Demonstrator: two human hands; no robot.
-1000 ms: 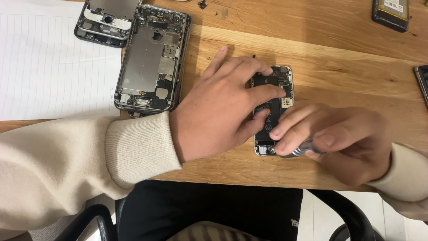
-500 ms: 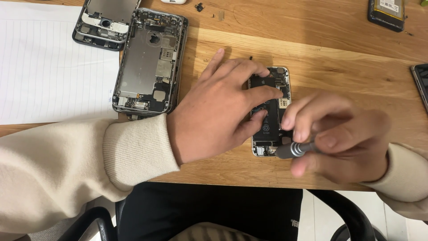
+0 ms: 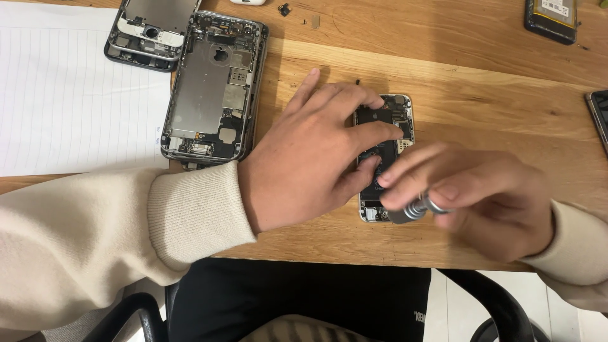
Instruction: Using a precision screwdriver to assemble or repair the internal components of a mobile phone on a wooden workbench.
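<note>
At your far left lie the sheet of lined paper [image 3: 63, 101] and a gutted phone chassis [image 3: 215, 88]; your left hand [image 3: 304, 158] presses spread fingers flat on the small opened phone [image 3: 386, 126] at the table's middle. Your right hand [image 3: 481, 196] pinches a metal-handled screwdriver [image 3: 415, 208] over its lower end. If that pressing hand eases, the phone could skid and the tip gouge the board.

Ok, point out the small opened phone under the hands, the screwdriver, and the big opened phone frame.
small opened phone [image 3: 399, 114], head view, upper circuit area.
screwdriver [image 3: 415, 208], head view, ridged metal handle in right hand [image 3: 487, 202].
big opened phone frame [image 3: 215, 88], head view, bare metal midplate.
</note>
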